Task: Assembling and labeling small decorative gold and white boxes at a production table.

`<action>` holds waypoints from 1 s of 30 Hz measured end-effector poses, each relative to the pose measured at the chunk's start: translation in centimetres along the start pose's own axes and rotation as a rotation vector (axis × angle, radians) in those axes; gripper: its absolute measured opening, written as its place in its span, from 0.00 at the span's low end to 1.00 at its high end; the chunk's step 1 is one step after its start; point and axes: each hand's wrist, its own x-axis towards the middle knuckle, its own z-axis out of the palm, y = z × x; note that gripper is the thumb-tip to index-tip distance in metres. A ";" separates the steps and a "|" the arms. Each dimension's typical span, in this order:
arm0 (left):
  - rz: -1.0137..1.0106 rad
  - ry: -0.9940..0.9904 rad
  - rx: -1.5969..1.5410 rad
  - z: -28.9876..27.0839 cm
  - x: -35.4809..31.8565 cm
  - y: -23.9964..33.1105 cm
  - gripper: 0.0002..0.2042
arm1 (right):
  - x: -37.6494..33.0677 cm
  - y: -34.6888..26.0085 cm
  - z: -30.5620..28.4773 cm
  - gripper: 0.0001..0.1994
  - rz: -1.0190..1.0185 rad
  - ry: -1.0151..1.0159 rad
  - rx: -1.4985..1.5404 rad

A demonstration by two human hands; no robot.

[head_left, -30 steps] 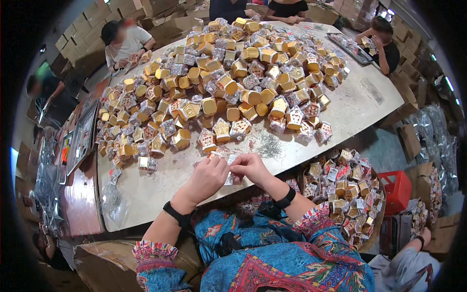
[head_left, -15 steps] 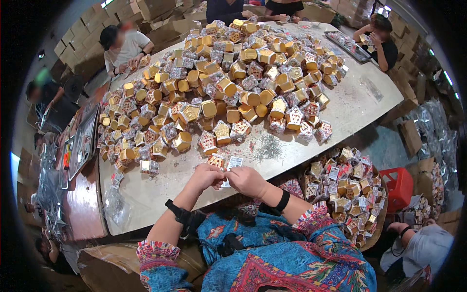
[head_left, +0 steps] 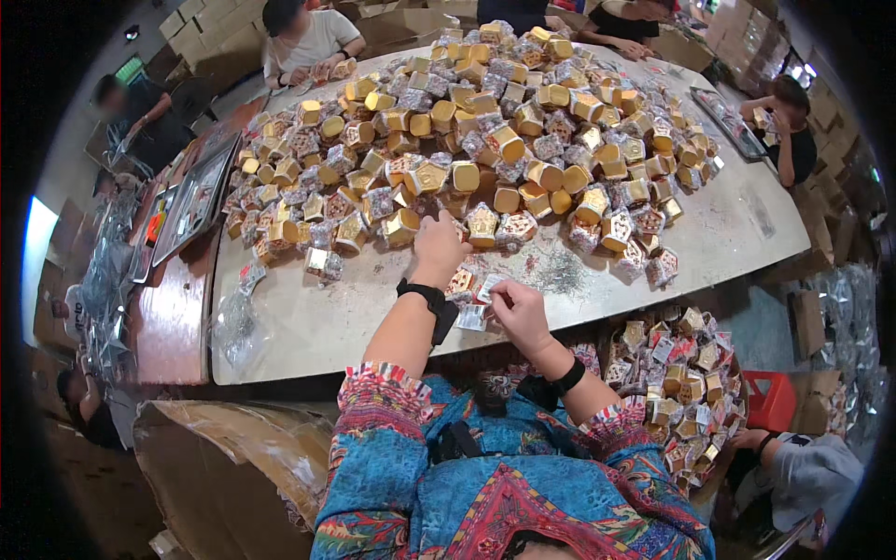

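My left hand [head_left: 439, 245] reaches forward to the near edge of a big heap of small gold and red-and-white patterned boxes [head_left: 485, 140], its fingers over one of them; whether it grips a box I cannot tell. My right hand [head_left: 519, 313] stays near the table's front edge and pinches a small flat white and red piece [head_left: 485, 287]. A few more flat pieces [head_left: 464, 297] lie on the pale tabletop [head_left: 308, 317] between my hands. Both wrists wear black bands.
Other people sit around the table at the far left, far side and right. A basket of the same small boxes [head_left: 677, 392] stands at my right, next to a red crate [head_left: 775, 401]. A brown cardboard carton [head_left: 224, 457] is at my lower left. Trays [head_left: 191, 201] lie on the left.
My left hand has left the right hand and stretched forward to the heap of boxes. The right hand stays near the table edge with the flat piece.
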 end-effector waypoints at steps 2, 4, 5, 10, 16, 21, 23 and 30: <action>-0.102 0.035 -0.100 0.2 -0.3 -0.1 0.33 | 0.2 0.2 0.0 0.04 -0.027 0.063 0.032; -0.051 0.044 -0.378 0.3 -0.7 -2.1 0.31 | 0.7 -0.9 -0.4 0.04 0.098 0.033 0.157; -0.002 0.054 -0.657 0.1 -0.9 -3.7 0.28 | 1.0 -1.3 -0.4 0.04 0.222 -0.001 0.283; -0.256 -0.377 -1.606 -1.2 -4.7 -6.0 0.30 | 3.4 -0.6 -0.3 0.05 0.179 -0.030 0.176; -0.122 -0.310 -1.801 -2.1 -7.1 -6.4 0.32 | 4.8 -2.3 1.9 0.05 0.077 -0.096 0.167; 0.200 -0.029 -1.271 -2.7 -8.0 -5.3 0.30 | 5.5 -4.6 1.4 0.05 -0.153 -0.069 0.015; 0.246 0.079 -1.099 -2.6 -8.2 -5.4 0.30 | 5.9 -4.5 1.4 0.03 -0.374 -0.041 -0.130; 0.453 0.307 -0.669 -3.5 -8.8 -4.4 0.31 | 5.8 -4.9 1.8 0.04 -0.433 -0.077 -0.332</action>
